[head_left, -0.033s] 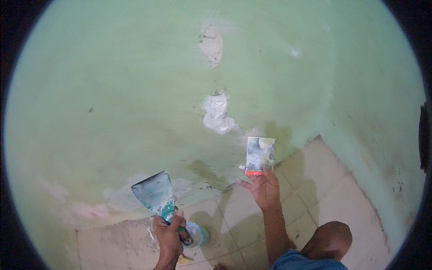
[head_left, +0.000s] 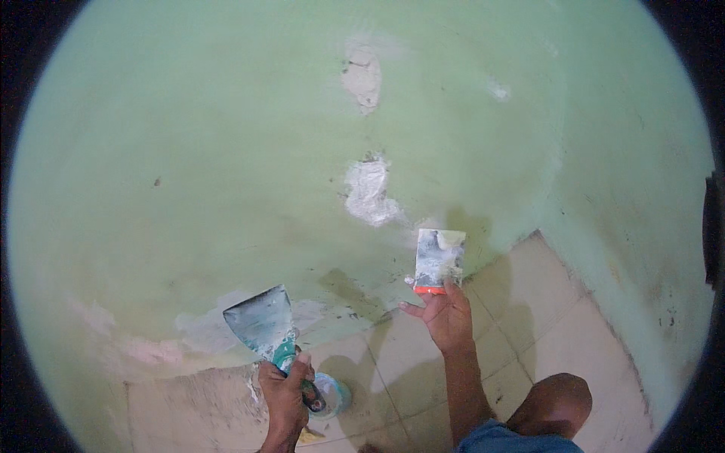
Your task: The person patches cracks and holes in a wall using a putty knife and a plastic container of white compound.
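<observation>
Left hand (head_left: 285,389) clamped on teal-handled wide steel putty knife (head_left: 260,323), right hand (head_left: 447,313) gripping orange-edged rectangular scraper (head_left: 438,259), white filler patch (head_left: 370,192) on pale green wall (head_left: 211,151)

Wide steel putty knife with teal handle (head_left: 264,326) tilting blade-up near the wall base; small orange-edged scraper (head_left: 439,260) standing upright, smeared white.

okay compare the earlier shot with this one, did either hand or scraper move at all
Nothing visibly changed. The left hand grips the wide putty knife low by the green wall, and the right hand holds the smaller scraper up below the white filler patch, as before.
</observation>
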Motion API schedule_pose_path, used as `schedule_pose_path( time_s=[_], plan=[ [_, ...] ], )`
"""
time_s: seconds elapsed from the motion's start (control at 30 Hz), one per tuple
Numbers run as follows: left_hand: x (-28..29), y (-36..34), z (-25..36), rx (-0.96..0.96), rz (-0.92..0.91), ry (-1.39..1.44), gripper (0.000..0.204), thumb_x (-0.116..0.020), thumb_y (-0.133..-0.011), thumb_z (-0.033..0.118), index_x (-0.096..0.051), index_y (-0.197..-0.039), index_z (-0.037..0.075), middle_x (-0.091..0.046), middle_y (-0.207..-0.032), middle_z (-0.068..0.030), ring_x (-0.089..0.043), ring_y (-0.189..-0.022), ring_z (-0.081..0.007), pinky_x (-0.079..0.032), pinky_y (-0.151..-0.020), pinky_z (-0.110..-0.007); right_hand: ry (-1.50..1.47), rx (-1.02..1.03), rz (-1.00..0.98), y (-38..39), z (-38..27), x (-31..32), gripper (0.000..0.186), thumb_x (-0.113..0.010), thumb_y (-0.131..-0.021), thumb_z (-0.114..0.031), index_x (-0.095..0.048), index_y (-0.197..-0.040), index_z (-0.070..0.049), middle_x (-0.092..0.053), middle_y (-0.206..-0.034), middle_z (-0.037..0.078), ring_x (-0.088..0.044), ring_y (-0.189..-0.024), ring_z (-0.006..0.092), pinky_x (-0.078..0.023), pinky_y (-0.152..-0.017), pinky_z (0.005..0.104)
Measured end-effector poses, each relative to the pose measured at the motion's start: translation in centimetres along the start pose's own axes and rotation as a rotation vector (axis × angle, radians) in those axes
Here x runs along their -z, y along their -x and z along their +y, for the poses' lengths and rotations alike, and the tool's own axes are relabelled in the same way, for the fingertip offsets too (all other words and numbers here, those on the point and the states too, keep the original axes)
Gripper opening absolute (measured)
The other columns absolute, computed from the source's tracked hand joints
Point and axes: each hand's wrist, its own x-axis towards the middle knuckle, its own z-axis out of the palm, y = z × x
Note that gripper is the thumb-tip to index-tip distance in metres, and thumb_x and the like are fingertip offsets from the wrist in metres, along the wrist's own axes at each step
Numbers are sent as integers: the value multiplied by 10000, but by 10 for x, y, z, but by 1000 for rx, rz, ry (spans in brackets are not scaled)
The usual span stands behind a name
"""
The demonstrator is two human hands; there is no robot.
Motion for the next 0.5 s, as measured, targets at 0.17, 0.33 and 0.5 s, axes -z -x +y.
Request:
schedule_pose_path(
  time_s=[0.17,0.33,0.5],
  plan=[
    [2,-1,-1,-49,-15,42,214,-678,-835,110,-565,-998,30,-546,-646,-25,-485,-458,-85,-368,-366,-220,169,-32,-72,-22,-24,-7,546,-314,-981,-503,-360,-1381,-134,-503,-1328,111,-484,-1213,327,-419,-903,616],
    [5,-2,6,-15,-16,-1,197,-678,-837,116,-569,-978,32,-556,-642,-34,-480,-423,-89,-370,-338,-237,193,14,-109,-37,-42,-15,563,-346,-951,-519,-384,-1358,-132,-522,-1305,105,-521,-1167,311,-437,-885,559],
    [4,-5,5,1,-21,-52,177,-671,-839,118,-568,-955,35,-555,-631,-40,-476,-393,-98,-368,-312,-252,232,107,-192,-57,-62,-45,587,-471,-908,-437,-376,-1378,-97,-510,-1301,112,-516,-1159,296,-436,-935,486]
  ],
)
